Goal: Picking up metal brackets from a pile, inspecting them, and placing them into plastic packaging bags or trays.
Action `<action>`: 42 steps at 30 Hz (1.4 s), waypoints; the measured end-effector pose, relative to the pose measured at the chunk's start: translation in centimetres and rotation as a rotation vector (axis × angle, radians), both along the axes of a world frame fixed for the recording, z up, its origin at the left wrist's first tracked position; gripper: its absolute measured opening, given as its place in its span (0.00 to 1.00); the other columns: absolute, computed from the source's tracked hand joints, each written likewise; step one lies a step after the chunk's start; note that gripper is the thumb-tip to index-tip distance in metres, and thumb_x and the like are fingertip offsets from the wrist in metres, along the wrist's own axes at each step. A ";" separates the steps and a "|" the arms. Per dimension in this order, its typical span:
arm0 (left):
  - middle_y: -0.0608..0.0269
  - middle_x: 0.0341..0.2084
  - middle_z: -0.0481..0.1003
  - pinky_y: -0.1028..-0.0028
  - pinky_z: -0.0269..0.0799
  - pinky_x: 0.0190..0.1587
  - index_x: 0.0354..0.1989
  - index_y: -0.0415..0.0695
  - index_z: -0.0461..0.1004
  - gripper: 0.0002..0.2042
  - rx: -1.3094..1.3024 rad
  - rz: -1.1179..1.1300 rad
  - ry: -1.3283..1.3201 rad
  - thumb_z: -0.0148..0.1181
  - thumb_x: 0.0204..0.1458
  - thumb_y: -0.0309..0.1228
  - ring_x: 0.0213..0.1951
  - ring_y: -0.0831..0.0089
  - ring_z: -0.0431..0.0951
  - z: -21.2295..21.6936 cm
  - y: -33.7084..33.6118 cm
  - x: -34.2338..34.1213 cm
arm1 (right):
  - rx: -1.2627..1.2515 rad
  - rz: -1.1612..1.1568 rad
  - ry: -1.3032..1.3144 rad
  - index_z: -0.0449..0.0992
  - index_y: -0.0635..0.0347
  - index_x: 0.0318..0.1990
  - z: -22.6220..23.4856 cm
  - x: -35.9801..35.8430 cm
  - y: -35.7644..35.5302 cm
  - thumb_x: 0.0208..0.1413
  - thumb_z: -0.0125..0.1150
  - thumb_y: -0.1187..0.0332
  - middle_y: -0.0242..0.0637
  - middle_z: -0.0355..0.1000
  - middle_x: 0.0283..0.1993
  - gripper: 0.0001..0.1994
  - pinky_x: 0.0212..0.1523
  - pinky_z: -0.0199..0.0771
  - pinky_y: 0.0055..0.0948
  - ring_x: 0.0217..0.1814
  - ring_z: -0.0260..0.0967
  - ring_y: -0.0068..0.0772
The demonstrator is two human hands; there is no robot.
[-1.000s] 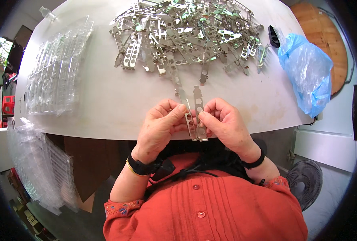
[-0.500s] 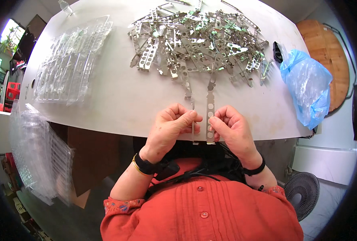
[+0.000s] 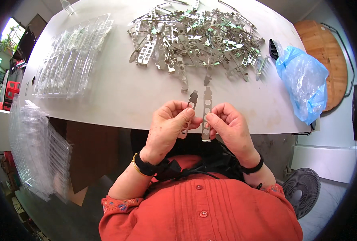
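Two metal brackets with round holes are held side by side over the table's front edge. My left hand [image 3: 170, 122] pinches the left bracket [image 3: 192, 99] between thumb and fingers; its dark upper end leans to the right and its broad face shows. My right hand [image 3: 229, 125] pinches the right bracket [image 3: 207, 102], which points straight away from me, with a bent tab at its near end. The fingers partly cover both pieces. Beyond them lies a large tangled pile of similar metal brackets [image 3: 198, 42], a few reaching toward my hands.
Clear plastic trays [image 3: 68, 60] lie on the table [image 3: 118, 100] at left, near a small clear bottle [image 3: 66, 7]. More plastic trays [image 3: 37, 148] are stacked lower left. A blue plastic bag [image 3: 303, 82] sits at the right edge, a fan [image 3: 301, 190] below it.
The left bracket has turned from edge-on to show its holed face, and its top now tilts right. The right bracket has shifted slightly left. Both hands still grip their pieces.
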State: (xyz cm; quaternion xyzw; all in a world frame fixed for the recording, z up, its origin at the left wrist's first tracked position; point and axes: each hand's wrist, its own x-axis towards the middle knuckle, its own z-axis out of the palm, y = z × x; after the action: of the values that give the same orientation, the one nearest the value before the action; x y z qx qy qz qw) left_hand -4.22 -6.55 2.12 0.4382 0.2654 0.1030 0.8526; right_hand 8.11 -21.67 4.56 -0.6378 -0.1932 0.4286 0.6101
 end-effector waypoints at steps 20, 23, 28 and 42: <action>0.62 0.37 0.80 0.80 0.75 0.35 0.50 0.36 0.74 0.12 -0.054 0.044 -0.047 0.49 0.69 0.32 0.34 0.80 0.79 -0.2 -0.7 1.2 | 0.000 0.048 0.010 0.71 0.61 0.41 -0.8 -0.2 0.4 0.66 0.59 0.69 0.27 0.72 0.30 0.06 0.29 0.71 0.17 0.28 0.68 0.14; 0.63 0.36 0.80 0.80 0.74 0.33 0.50 0.36 0.74 0.13 -0.056 0.014 -0.047 0.49 0.69 0.32 0.33 0.81 0.78 -0.4 -0.6 1.3 | -0.014 0.055 0.017 0.70 0.61 0.41 -0.9 -0.1 0.8 0.66 0.59 0.70 0.27 0.72 0.30 0.06 0.29 0.71 0.17 0.28 0.68 0.14; 0.62 0.36 0.80 0.80 0.75 0.32 0.50 0.36 0.74 0.14 -0.052 -0.024 -0.047 0.48 0.69 0.33 0.31 0.81 0.78 -0.7 -0.4 1.3 | -0.028 0.059 0.010 0.70 0.62 0.40 -1.0 0.1 1.1 0.66 0.59 0.71 0.27 0.72 0.29 0.05 0.27 0.71 0.17 0.27 0.68 0.13; 0.69 0.28 0.76 0.82 0.70 0.28 0.49 0.37 0.73 0.14 0.014 -0.078 -0.060 0.48 0.70 0.36 0.26 0.85 0.73 0.3 -0.2 1.4 | -0.056 0.074 0.028 0.71 0.61 0.38 -0.8 0.1 1.9 0.66 0.60 0.68 0.30 0.76 0.31 0.08 0.28 0.76 0.18 0.28 0.73 0.16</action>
State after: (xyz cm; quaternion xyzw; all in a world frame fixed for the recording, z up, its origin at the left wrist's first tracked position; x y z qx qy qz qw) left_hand -2.80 -6.75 2.44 0.4506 0.2216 0.0847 0.8606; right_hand 8.19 -19.81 3.77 -0.6408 -0.1960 0.4651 0.5784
